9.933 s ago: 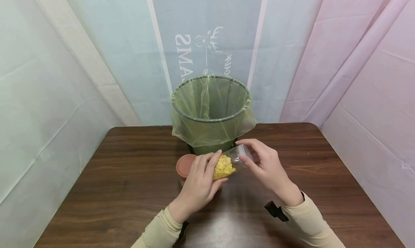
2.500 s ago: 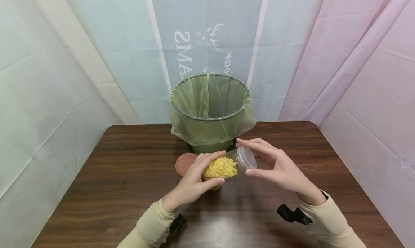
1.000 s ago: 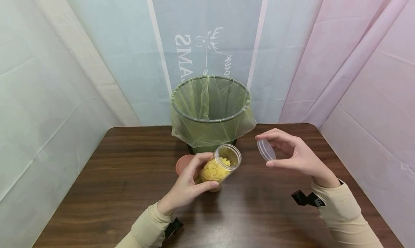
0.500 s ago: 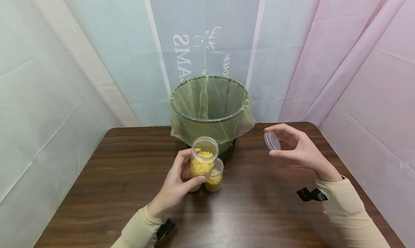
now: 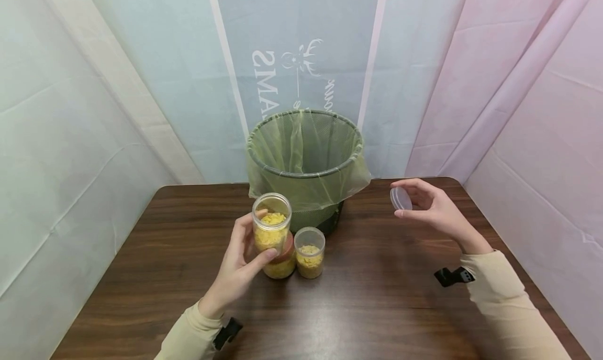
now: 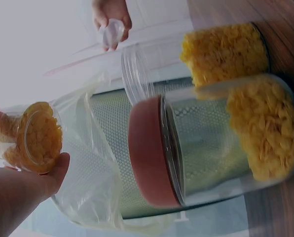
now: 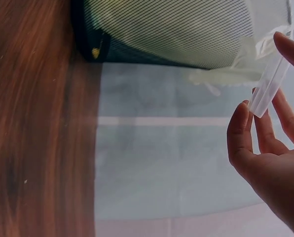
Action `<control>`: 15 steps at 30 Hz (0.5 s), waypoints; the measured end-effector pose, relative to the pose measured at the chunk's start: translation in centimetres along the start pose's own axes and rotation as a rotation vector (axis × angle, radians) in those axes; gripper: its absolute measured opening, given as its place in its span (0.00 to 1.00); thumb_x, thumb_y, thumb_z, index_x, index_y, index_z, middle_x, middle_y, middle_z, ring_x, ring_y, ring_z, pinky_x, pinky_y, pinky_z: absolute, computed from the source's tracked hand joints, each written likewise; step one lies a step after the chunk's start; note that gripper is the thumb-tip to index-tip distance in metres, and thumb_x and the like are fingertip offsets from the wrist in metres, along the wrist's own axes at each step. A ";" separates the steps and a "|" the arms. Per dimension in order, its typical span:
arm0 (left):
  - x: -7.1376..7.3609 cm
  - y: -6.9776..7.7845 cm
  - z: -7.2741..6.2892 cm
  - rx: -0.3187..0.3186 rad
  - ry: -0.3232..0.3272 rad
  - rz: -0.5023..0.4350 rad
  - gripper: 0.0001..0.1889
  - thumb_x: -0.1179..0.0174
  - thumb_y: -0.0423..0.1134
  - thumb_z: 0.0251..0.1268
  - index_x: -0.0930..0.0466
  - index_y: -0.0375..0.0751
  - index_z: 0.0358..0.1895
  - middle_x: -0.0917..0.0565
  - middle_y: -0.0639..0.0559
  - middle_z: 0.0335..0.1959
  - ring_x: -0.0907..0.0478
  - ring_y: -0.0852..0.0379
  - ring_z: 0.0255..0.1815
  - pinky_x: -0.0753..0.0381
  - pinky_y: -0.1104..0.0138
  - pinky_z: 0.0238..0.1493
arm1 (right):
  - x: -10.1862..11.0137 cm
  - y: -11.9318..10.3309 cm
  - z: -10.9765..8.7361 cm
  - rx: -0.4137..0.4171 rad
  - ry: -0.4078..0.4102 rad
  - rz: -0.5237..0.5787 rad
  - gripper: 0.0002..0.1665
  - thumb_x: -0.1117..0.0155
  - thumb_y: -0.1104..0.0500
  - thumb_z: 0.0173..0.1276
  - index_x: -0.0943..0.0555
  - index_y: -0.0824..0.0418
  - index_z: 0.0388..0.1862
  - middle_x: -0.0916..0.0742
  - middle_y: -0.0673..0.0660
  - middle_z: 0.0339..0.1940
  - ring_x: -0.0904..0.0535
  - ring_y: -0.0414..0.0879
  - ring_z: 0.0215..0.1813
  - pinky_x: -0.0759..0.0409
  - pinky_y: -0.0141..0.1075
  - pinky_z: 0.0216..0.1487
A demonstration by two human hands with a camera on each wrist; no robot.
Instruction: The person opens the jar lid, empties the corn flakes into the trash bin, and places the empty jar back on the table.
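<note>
My left hand [image 5: 231, 279] grips a clear jar [image 5: 271, 235] part full of yellow flakes, its mouth uncovered and tipped slightly. It is raised over a jar with a reddish lid [image 6: 152, 153], whose body [image 5: 279, 269] also has yellow flakes inside. Close beside that one, a smaller clear jar [image 5: 310, 266] of flakes stands upright, its threaded rim showing in the left wrist view. Out to the right, my right hand [image 5: 438, 213] pinches a translucent round lid [image 7: 268, 89] by its edge, thumb on one side and fingers on the other.
Behind the jars stands a dark mesh bin [image 5: 325, 221] lined with a pale green bag [image 5: 306, 190] folded over its rim. The wooden table [image 5: 367, 307] ends at a back edge near printed fabric [image 5: 301, 14]. Fabric walls [image 5: 556, 140] rise at both sides.
The lid has come off the jar and moved right and away with my right hand. My left hand has carried the opened jar left, turning it more upright and uncovering the smaller jar.
</note>
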State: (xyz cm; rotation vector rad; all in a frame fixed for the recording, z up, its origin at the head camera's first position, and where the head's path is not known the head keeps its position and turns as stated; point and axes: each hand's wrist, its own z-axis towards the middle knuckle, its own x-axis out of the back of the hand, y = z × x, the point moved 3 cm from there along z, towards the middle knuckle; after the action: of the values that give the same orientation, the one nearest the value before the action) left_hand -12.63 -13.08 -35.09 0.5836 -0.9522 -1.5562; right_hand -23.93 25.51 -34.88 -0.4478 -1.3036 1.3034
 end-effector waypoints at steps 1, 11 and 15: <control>0.2 0.0 0.0 -0.001 0.008 -0.001 0.33 0.46 0.19 0.61 0.48 0.33 0.68 0.34 0.44 0.63 0.34 0.57 0.64 0.32 0.71 0.63 | 0.1 0.3 0.1 -0.004 0.005 -0.005 0.33 0.28 0.67 0.55 0.27 0.63 0.61 0.20 0.51 0.57 0.20 0.37 0.52 0.23 0.25 0.48; 1.8 -0.1 -0.6 -0.006 0.071 0.014 0.34 0.48 0.18 0.62 0.50 0.35 0.70 0.36 0.41 0.64 0.34 0.56 0.64 0.32 0.72 0.61 | 0.8 3.5 0.5 -0.088 0.017 -0.064 0.34 0.27 0.62 0.55 0.26 0.54 0.62 0.19 0.58 0.56 0.19 0.39 0.50 0.22 0.26 0.44; 2.2 -0.1 -0.8 -0.022 0.091 0.004 0.34 0.49 0.18 0.62 0.51 0.35 0.71 0.37 0.41 0.64 0.34 0.56 0.64 0.31 0.72 0.61 | 0.9 4.4 0.5 -0.114 0.021 -0.086 0.35 0.27 0.62 0.55 0.26 0.53 0.62 0.19 0.57 0.57 0.20 0.39 0.51 0.22 0.27 0.46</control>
State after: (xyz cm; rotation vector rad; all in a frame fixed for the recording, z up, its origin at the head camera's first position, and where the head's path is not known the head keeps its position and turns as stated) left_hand -12.49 -15.40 -35.32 0.6317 -0.8661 -1.5219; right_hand -26.55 27.41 -38.10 -0.4785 -1.3697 1.1546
